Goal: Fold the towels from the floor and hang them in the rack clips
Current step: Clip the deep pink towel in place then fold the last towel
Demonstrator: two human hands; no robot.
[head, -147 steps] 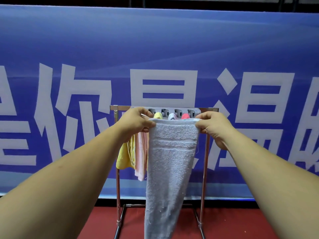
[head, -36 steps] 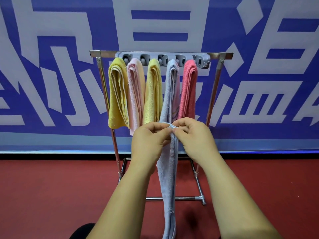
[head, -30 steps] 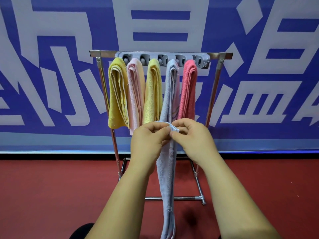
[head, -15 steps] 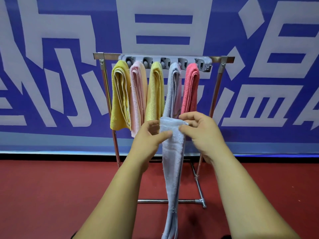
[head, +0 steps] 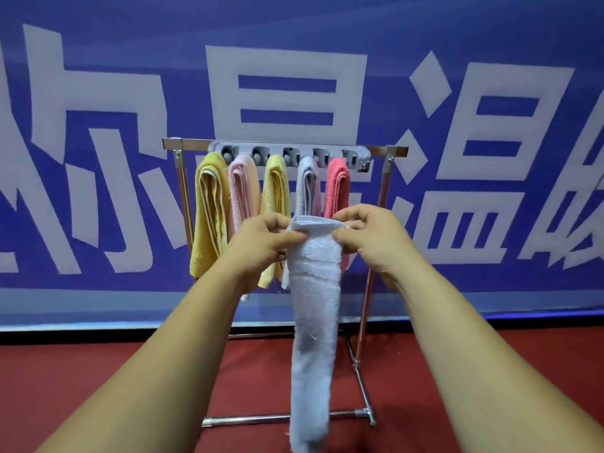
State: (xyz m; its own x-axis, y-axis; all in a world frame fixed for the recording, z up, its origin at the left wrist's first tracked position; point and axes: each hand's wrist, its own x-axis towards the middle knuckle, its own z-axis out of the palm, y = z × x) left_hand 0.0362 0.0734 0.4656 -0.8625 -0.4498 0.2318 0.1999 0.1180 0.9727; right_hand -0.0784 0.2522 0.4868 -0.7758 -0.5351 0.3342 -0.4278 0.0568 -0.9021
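Left hand (head: 261, 238) and right hand (head: 369, 237), arms outstretched, each pinching a top corner of a folded pale blue towel (head: 313, 322) hanging before the clip rack (head: 289, 155).

Held towel (head: 313, 305): pale blue terry, folded to a narrow strip. Top edge pinched between left grip (head: 261, 243) and right grip (head: 372, 240), the rest hanging straight below them. Behind and above the grips, rack (head: 376, 289) with grey clips (head: 291, 153) holding five folded towels: yellow (head: 210, 217), pink (head: 242, 191), second yellow (head: 276, 188), grey-blue (head: 307, 188), red (head: 336, 188).
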